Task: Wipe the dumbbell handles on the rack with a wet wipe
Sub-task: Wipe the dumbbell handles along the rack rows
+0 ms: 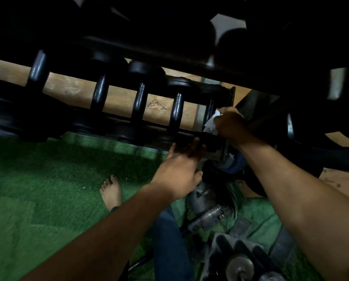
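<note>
Reaching forward from the five o'clock corner, my right arm runs straight up to the far right end of the lower shelf, where my right hand [231, 126] is bunched around the wet wipe [212, 122]. The knuckles face me and the fingers are curled tightly on the white, crumpled sheet, which sticks out at the hand's nine o'clock side. The wipe lies against the thin handle of the smallest dumbbell [210, 107], the last one in the row, at about one o'clock from the middle of the view.

My left arm comes in from seven o'clock, and my left hand [179, 171] lies palm down on the front rail of the rack [190, 138], fingers stretched out straight and resting on the black bar, holding nothing. The thumb points off toward three o'clock.

Four more black dumbbells [139, 100] sit in the row toward nine o'clock, growing larger as they go. Below lie green turf [48, 189], my bare foot [111, 192] at six o'clock, and some grey metal weights [208, 209] at five o'clock.
</note>
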Demonstrator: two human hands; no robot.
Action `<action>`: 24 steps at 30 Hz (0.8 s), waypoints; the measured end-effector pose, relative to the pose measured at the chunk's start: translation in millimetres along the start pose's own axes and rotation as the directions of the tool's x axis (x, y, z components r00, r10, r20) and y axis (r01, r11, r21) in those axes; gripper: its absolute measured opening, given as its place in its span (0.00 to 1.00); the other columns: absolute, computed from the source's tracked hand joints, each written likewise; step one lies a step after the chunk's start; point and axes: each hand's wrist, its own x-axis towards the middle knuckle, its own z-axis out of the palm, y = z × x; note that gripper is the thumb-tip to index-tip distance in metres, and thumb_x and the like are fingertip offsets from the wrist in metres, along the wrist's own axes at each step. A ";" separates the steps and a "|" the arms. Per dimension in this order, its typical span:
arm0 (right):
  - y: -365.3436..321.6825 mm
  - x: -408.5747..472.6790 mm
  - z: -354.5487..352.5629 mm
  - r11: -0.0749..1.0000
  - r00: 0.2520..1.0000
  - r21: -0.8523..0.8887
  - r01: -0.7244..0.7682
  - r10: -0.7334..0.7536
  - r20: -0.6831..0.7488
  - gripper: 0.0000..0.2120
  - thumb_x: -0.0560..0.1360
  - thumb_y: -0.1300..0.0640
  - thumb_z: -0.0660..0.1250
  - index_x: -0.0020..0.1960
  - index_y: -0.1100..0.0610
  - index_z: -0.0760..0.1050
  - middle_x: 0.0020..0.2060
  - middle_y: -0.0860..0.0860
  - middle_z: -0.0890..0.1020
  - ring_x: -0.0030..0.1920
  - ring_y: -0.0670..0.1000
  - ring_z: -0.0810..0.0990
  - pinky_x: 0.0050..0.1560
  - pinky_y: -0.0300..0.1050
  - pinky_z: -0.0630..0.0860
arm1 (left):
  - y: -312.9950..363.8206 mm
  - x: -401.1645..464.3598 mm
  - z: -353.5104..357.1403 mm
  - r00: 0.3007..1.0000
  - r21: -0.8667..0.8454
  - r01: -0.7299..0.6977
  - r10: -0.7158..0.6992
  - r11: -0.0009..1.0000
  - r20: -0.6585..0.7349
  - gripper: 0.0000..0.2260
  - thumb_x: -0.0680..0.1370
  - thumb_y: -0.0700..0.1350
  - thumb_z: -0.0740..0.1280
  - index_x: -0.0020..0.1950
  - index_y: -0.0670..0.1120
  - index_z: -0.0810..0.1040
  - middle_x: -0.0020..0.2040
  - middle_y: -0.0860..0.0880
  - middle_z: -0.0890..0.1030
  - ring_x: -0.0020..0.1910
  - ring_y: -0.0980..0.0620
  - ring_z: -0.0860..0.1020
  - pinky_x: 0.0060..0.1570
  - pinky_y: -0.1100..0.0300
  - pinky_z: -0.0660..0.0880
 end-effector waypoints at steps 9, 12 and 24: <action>9.9 -12.8 -9.3 0.992 0.977 -0.048 0.114 -0.103 0.189 0.16 0.75 0.62 0.72 0.46 0.77 0.78 0.33 0.63 0.75 0.32 0.52 0.73 0.33 0.41 0.68 | 0.4 1.5 2.7 1.000 -0.005 0.001 -0.001 1.000 0.014 0.34 0.83 0.55 0.59 0.84 0.54 0.44 0.84 0.52 0.42 0.82 0.50 0.51 0.79 0.45 0.37; 13.4 -11.5 -6.6 0.983 0.970 -0.098 0.156 -0.134 0.203 0.16 0.74 0.60 0.74 0.38 0.73 0.78 0.32 0.64 0.75 0.35 0.56 0.74 0.39 0.46 0.68 | -0.7 2.1 2.3 1.000 0.002 -0.002 0.002 1.000 0.012 0.34 0.83 0.55 0.59 0.84 0.54 0.44 0.84 0.52 0.42 0.82 0.50 0.52 0.79 0.45 0.37; 20.9 -12.7 -11.5 0.982 0.930 -0.111 0.152 -0.104 0.351 0.11 0.78 0.58 0.70 0.37 0.56 0.80 0.31 0.48 0.80 0.30 0.39 0.77 0.41 0.41 0.72 | 0.6 0.3 -1.1 1.000 -0.012 -0.009 0.009 1.000 0.003 0.34 0.84 0.55 0.59 0.84 0.54 0.43 0.84 0.52 0.42 0.82 0.50 0.51 0.80 0.46 0.37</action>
